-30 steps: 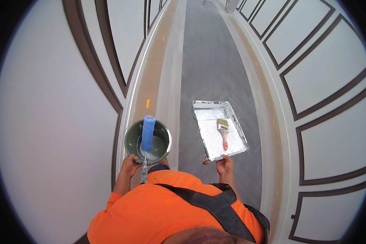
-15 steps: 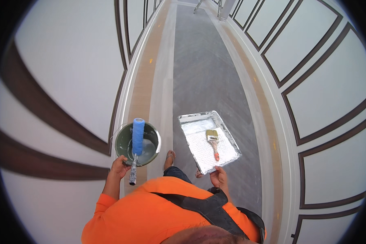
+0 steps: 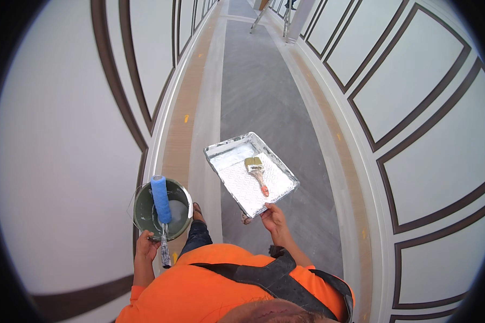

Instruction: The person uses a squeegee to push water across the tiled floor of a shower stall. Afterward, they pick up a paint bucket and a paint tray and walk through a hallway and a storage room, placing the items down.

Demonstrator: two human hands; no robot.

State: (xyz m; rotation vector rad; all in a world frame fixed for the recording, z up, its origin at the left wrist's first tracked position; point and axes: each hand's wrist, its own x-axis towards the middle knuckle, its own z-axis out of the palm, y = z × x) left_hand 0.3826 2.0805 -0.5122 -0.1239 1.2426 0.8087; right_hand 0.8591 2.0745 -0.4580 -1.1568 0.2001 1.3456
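My left hand (image 3: 147,246) is closed on the near rim of a dark green bucket (image 3: 143,215) with whitish liquid at its bottom. Across the bucket's mouth lies a paint roller (image 3: 160,200) with a blue sleeve; its paint-smeared handle sticks out over the near rim, beside my fingers. My right hand (image 3: 274,218) grips the near edge of a white paint tray (image 3: 236,185), holding it out above the floor. Wet white paint shows in the tray's far end. On the ribbed slope rests a flat paintbrush (image 3: 257,175), bristles away from me, red-tipped handle toward me.
A long corridor runs ahead, with a grey floor strip (image 3: 269,91) between pale and wood-toned borders. White walls with dark brown moulding (image 3: 380,145) close in on both sides. Far ahead on the right stands a stepladder (image 3: 286,21), with part of a person near its top.
I have moved forward along the corridor; wall panels and floor marks have slid nearer. The bucket sits lower and further left in view, and the tray has shifted left and up.
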